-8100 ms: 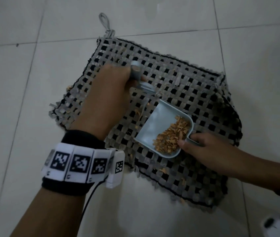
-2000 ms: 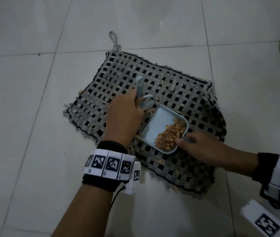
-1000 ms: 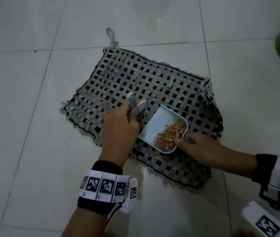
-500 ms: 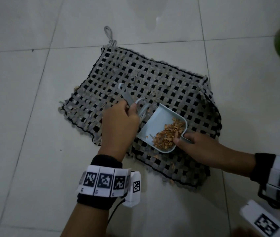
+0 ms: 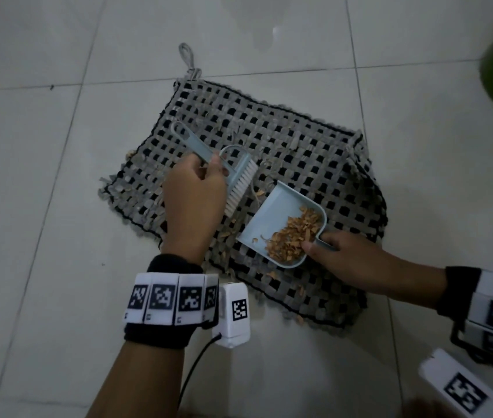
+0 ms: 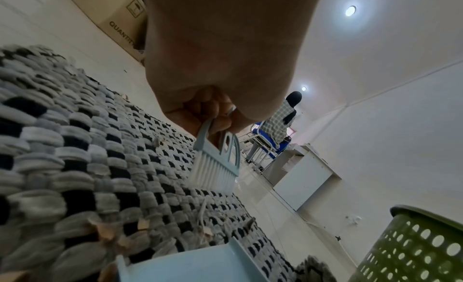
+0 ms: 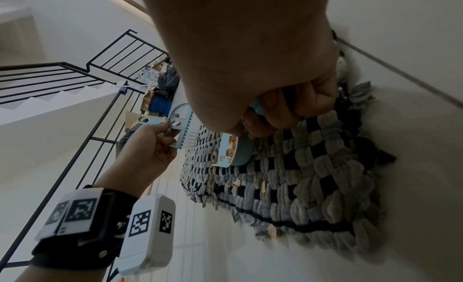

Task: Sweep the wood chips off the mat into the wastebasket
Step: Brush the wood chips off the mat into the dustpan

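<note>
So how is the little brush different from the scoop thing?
The brush has white bristles and a long handle with a hole; the dustpan is an open tray. The brush is lifted off the mat, carrying no chips, in the left hand; the dustpan rests on it, holding wood chips, in the right hand. Both are light blue.

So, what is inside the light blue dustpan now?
A pile of wood chips lies in the dustpan, heaped toward the handle end. The right hand covers the handle; the pan floor under the pile is hidden.
</note>
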